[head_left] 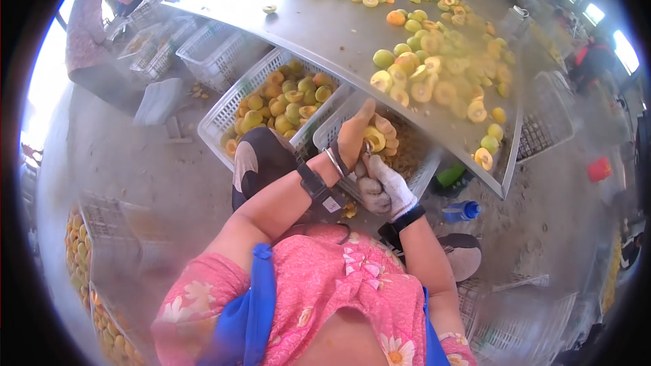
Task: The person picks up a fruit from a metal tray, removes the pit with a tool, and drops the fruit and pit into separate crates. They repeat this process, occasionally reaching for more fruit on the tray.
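My left hand (354, 137), bare, is closed round a halved yellow fruit (373, 139) whose cut face shows. My right hand (382, 187), in a whitish glove, grips a small tool (367, 156), and the tool's metal end is at the fruit. Both hands are close together over a light plastic crate (424, 177) with brownish scraps in it. To their left, a white crate (218, 119) holds green and orange fruits. Just beyond the hands is the edge of a metal table (319, 34) bearing many whole and halved fruits.
A blue bottle (462, 211) and a dark green object (450, 175) are right of my hands. More crates (215, 56) stand at the upper left, near a standing person (91, 27). Fruit-filled crates lie lower left; a red object (599, 169) is far right.
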`<action>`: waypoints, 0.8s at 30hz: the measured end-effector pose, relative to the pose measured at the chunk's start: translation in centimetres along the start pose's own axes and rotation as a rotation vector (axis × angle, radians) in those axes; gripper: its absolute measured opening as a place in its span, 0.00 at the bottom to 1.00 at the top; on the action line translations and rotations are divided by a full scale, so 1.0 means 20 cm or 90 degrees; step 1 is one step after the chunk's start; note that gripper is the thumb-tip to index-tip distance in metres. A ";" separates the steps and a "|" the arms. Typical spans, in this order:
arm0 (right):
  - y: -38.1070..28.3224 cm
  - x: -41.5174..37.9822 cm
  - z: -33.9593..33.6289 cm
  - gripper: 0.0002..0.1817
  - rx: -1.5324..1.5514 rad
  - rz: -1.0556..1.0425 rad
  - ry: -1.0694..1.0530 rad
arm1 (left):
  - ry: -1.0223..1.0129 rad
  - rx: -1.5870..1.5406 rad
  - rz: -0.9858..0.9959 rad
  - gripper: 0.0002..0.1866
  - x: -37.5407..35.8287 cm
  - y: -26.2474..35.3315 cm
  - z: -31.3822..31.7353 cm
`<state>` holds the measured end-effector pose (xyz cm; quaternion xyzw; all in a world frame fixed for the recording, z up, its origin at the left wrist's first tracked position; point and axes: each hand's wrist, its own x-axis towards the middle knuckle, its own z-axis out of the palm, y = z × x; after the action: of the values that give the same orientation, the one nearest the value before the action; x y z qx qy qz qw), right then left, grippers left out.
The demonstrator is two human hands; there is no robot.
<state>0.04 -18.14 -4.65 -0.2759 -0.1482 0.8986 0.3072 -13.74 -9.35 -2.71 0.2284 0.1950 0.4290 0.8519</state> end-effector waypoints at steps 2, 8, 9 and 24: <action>-0.01 -0.01 -0.04 0.21 0.056 -0.013 -0.090 | 0.118 0.033 0.080 0.30 0.01 0.02 0.02; -0.09 -0.07 -0.13 0.23 0.199 -0.130 -0.171 | 0.348 0.492 0.477 0.18 0.04 0.48 -0.25; -0.10 -0.07 -0.12 0.23 0.205 -0.151 -0.140 | 0.388 0.652 0.516 0.16 0.07 0.56 -0.34; -0.08 -0.05 -0.05 0.20 0.050 -0.191 0.145 | 0.088 1.355 -0.013 0.38 0.73 0.43 -0.01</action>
<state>2.06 -17.51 -4.41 -0.3385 -0.1171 0.8108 0.4629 -11.33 7.17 -0.07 0.8286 0.5192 0.0427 0.2050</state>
